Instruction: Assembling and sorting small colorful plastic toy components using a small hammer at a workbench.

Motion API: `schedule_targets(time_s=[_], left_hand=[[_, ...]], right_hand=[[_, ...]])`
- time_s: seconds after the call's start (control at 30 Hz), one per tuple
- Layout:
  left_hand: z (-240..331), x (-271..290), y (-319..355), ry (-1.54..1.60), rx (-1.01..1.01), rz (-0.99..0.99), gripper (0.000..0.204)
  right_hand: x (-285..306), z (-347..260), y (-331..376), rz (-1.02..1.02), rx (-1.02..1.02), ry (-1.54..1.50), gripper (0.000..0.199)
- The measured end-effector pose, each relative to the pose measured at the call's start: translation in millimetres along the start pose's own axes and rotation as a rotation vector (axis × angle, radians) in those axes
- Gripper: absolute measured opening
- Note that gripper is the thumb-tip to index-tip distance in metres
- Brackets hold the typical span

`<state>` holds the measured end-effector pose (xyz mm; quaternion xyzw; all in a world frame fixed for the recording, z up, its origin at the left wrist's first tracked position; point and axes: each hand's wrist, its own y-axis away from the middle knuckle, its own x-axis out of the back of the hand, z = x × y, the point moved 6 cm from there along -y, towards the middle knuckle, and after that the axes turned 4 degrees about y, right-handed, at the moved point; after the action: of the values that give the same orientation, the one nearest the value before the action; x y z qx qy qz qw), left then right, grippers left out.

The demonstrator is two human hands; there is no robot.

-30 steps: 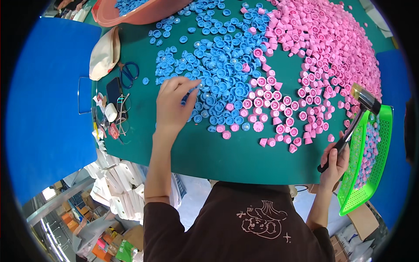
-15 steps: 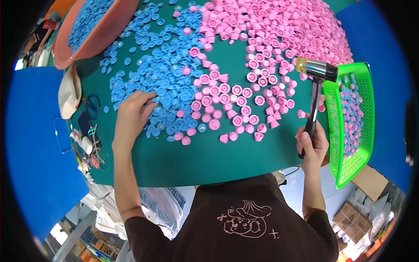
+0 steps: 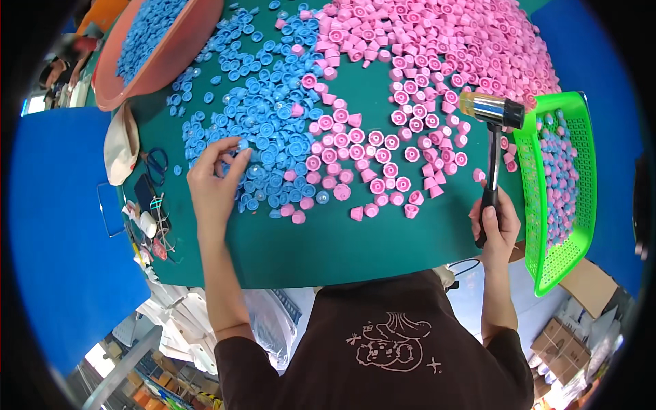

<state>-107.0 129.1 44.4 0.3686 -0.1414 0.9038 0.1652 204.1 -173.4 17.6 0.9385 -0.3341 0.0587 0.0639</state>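
Okay so the biggest thing here is a dark green flat tabletop [image 3: 307, 256] filling the middle. Taking the centre of the view as the clock, a huge heap of pink tapered plastic cups [image 3: 444, 48] sprawls around 1 o'clock, thinning into a loose bunch lower down, some mouth-up and some tipped on their sides. Next to it, around 11, there's a broad spread of shallow round blue plastic caps [image 3: 270, 130], with a few pink strays mixed in.

At 10 to 11 sits a salmon-coloured round plastic basin [image 3: 191, 48], cut off by the top edge, with more blue pieces inside. Over at 3 o'clock is a bright green perforated plastic basket [image 3: 564, 258] holding pink and blue bits jumbled together.

The hammer [image 3: 493, 164] (black handle, silver head, amber face on one end) is between 2 and 3 o'clock, head up. Its head overlaps the basket's edge from this angle, can't tell if they touch. The right hand [image 3: 502, 225] is wrapped tight round the lower handle.

Around 9 to 10, the left hand [image 3: 215, 188] is curled at the spread's edge, thumb and index pinching one single pale blue cap [image 3: 244, 145]. Blue-handled scissors [image 3: 157, 164] lie further out that way.
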Motion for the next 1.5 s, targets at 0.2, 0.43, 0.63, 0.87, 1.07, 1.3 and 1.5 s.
schedule_targets(time_s=[0.2,0.43,0.63,0.87,1.07,1.3,1.5], left_hand=[[65,-61,-7,0.088,-0.308,-0.02,0.025],[71,-88,-18,-0.019,-0.473,-0.096,0.026],[70,-90,-22,0.005,-0.462,-0.13,0.026],[71,-89,-24,0.078,-0.494,-0.105,0.025],[66,-91,-25,0.067,-0.486,-0.123,0.024],[67,-89,-26,0.064,-0.439,-0.156,0.025],[64,-52,-25,0.096,-0.395,-0.031,0.025]], right_hand=[[-17,-10,-14,-0.094,-0.075,0.099,0.044],[-39,-17,-22,-0.229,-0.033,0.264,0.047],[-49,-23,-26,-0.27,0.029,0.383,0.044],[-66,-34,-35,-0.339,0.037,0.428,0.041],[-70,-37,-36,-0.331,0.108,0.476,0.042],[-78,-39,-36,-0.344,0.12,0.49,0.042],[-91,-74,-40,-0.321,0.388,0.592,0.047]])
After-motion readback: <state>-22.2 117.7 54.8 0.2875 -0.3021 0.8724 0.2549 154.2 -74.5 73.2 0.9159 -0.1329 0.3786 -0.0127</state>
